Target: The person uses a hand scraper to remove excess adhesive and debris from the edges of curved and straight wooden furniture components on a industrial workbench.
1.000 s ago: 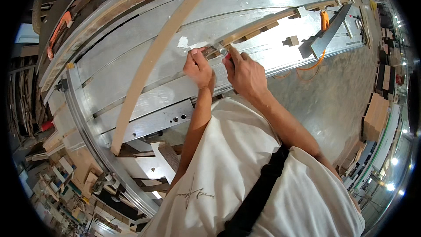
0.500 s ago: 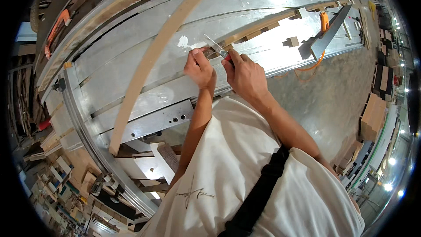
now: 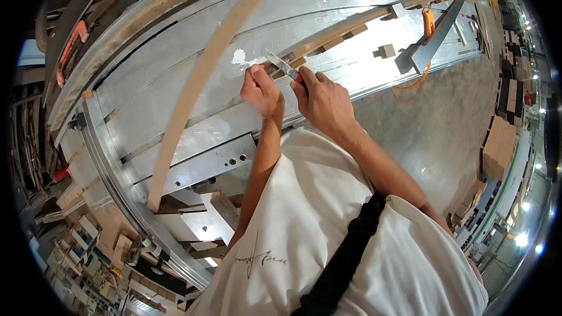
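Note:
My right hand [image 3: 326, 99] is closed round the red handle of a utility knife [image 3: 284, 65], its long blade pointing up and left. Close beside it, my left hand [image 3: 262, 95] is pinched at thumb and fingers by a small brownish piece, largely hidden by the fingers and the blade. The blade crosses just beyond the left fingertips. Both hands are over the near part of a silver metal table [image 3: 152, 82]. Behind the knife runs a long wooden strip [image 3: 328, 34] with small blocks along it. A white patch [image 3: 239, 57] marks the tabletop by my left fingertips.
A long brown board strip [image 3: 202, 79] lies across the table at left and overhangs its near edge. To the right are a small wooden block [image 3: 384, 51], a dark angled plate [image 3: 436, 38] and an orange-handled tool [image 3: 429, 22] with an orange hose [image 3: 418, 85].
The knife's blade has tilted lower and now lies nearer my left fingertips. Both hands have shifted slightly left in the picture, and the whole view has moved a little too.

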`<action>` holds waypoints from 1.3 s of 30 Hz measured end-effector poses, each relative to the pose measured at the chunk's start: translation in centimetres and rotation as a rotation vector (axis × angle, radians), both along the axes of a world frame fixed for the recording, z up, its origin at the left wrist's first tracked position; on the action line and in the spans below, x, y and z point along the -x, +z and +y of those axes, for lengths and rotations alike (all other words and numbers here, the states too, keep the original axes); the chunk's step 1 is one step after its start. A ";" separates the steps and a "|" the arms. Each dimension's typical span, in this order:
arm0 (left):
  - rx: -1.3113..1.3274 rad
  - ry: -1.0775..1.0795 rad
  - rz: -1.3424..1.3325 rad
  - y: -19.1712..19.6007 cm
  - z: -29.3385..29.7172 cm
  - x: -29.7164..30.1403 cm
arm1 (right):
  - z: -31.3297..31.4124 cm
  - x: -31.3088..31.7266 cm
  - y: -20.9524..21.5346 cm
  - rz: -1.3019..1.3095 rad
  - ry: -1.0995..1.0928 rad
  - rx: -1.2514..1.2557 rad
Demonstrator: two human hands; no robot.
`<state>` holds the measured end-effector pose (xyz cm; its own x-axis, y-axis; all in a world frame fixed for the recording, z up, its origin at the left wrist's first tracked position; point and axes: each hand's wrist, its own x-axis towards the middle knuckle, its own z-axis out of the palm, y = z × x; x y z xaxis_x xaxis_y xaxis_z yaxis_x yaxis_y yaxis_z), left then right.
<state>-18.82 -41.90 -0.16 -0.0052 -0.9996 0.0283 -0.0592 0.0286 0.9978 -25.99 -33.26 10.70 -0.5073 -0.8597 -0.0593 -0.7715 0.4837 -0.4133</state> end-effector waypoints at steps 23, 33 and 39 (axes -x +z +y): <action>0.027 0.009 -0.013 0.6 -0.2 0.0 | 0.7 -0.3 0.6 -0.028 -0.005 -0.109; 0.009 -0.011 0.004 0.8 -0.2 0.1 | 0.7 0.3 0.2 -0.038 0.005 -0.030; 0.029 0.000 -0.010 -0.4 0.2 -0.4 | 0.0 -0.1 0.4 -0.064 -0.024 -0.067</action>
